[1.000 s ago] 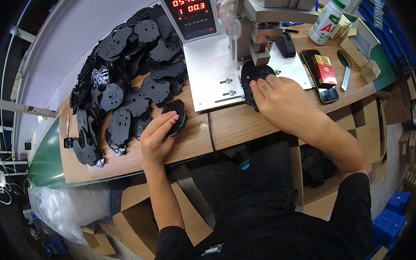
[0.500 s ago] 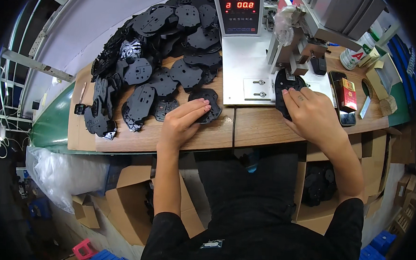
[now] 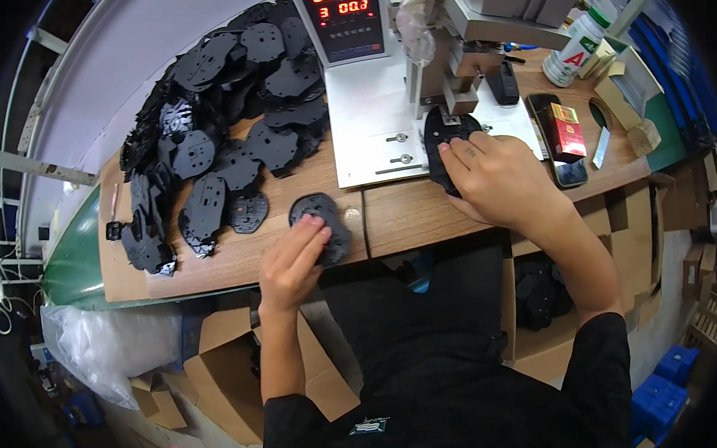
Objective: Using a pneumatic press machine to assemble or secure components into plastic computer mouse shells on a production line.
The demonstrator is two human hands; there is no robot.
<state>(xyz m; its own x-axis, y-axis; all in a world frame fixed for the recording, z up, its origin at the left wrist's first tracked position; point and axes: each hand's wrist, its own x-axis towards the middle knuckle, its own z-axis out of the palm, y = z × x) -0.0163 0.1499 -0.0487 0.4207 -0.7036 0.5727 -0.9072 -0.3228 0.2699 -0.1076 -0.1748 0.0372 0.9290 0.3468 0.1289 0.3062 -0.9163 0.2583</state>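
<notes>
My right hand (image 3: 495, 178) grips a rounded black plastic part (image 3: 438, 131) by its near end. The part's far end lies beneath the metal head (image 3: 460, 95) of a bench press, on the press's white base plate (image 3: 363, 127). Near the table's front edge, my left hand (image 3: 290, 265) has its fingers on top of another black plastic part (image 3: 338, 235); its thumb is hidden. To the left is a large heap of similar flat black parts (image 3: 193, 154) with holes in them.
A control box (image 3: 341, 20) with red digits stands behind the base plate. On the right lie a phone (image 3: 570, 172), a red-and-gold small box (image 3: 566, 129) and a white bottle (image 3: 574, 53) with a green cap. A dark cable (image 3: 365, 224) crosses the table edge. Open cartons (image 3: 225, 363) stand below.
My left hand has drawn its part away from the heap, toward the table's front edge. My right hand still holds its part under the press head. The whole view has shifted and tilted.
</notes>
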